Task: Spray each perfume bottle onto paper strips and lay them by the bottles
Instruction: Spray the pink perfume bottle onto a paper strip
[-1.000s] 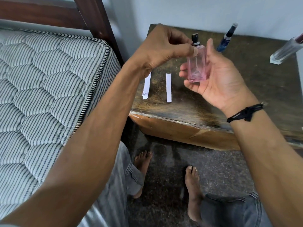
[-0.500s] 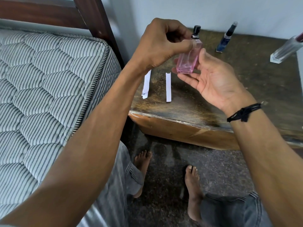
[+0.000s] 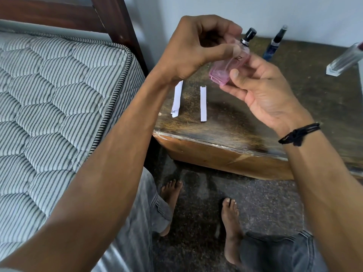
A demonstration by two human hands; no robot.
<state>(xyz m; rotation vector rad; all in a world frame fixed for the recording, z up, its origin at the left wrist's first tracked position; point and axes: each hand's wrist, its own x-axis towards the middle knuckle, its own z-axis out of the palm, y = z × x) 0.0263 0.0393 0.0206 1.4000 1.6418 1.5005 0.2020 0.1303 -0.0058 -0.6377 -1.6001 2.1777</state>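
A pink glass perfume bottle (image 3: 225, 69) with a black spray top is held tilted above the dark wooden bedside table (image 3: 245, 122). My left hand (image 3: 196, 48) pinches its upper part between thumb and fingers. My right hand (image 3: 261, 91) holds its lower end, thumb on the glass and fingers under it. Two white paper strips lie on the table below: one folded strip (image 3: 177, 99) at the left, one straight strip (image 3: 203, 104) beside it. A dark blue spray bottle (image 3: 274, 44) stands at the back of the table.
A clear rectangular bottle (image 3: 345, 60) lies at the table's right edge. A striped mattress (image 3: 55, 99) and dark wooden bedpost (image 3: 119, 26) are on the left. My bare feet (image 3: 229, 228) stand on the speckled floor in front of the table.
The pink bottle has tipped from upright to slanted, its base swinging left and toward me. My right thumb has closed onto the glass; both hands rose slightly.
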